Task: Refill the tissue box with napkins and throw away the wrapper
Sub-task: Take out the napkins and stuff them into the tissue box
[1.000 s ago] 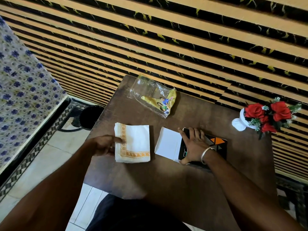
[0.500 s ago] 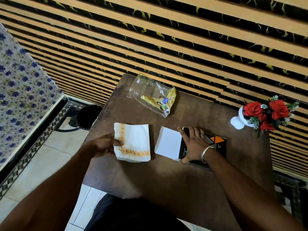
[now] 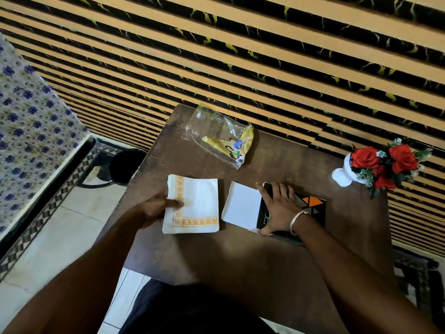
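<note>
Your left hand (image 3: 157, 208) pinches the napkins (image 3: 192, 204) at their 9 o'clock edge, thumb on top; keep the stack square and slide it toward 3 o'clock, under the open white flap (image 3: 239, 204). Right hand (image 3: 277, 208) lies flat, fingers spread, pinning the tissue box (image 3: 310, 206). Napkins: white, orange border. Wrapper (image 3: 220, 136) sits empty at 12 o'clock

Bare table (image 3: 240, 249) in front, narrow gap between napkins (image 3: 197, 203) and box flap (image 3: 239, 204) (wrapper (image 3: 221, 141) behind)

Dim, soft light; edges bowed — blurred
</note>
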Available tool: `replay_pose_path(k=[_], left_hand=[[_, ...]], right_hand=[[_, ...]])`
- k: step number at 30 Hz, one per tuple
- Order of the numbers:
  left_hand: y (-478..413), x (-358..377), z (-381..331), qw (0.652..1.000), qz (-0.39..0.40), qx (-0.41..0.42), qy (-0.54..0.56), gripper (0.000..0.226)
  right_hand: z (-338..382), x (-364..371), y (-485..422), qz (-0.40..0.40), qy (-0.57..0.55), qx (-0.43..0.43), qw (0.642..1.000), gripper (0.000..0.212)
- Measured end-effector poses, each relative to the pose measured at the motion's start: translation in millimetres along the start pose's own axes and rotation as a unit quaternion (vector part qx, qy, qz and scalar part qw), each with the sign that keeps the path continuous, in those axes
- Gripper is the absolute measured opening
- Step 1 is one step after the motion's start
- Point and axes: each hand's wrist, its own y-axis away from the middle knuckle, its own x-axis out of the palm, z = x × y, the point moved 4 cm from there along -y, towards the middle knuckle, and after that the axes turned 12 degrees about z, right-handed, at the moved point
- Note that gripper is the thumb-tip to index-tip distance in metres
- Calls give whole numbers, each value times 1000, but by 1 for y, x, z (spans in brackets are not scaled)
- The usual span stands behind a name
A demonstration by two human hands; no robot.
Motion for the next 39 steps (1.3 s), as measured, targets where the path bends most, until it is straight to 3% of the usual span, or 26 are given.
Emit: replay_pose_path(k=[12, 19, 26, 39], left_hand=[[-5, 2, -6, 999, -38, 21, -12, 44], [-6, 11, -5, 999, -44, 4, 3, 36], [-1, 16, -10, 996, -45, -8, -71, 28], [6, 29, -17, 996, -35, 53, -64, 30]], right_hand=[[-2, 0, 0, 0, -2, -1, 1000, 140], [-3, 1, -2, -3, -1, -4, 1000, 141], [-4, 2, -2, -13, -6, -7, 1000, 142], [-4, 2, -2, -11, -7, -7, 1000, 141]])
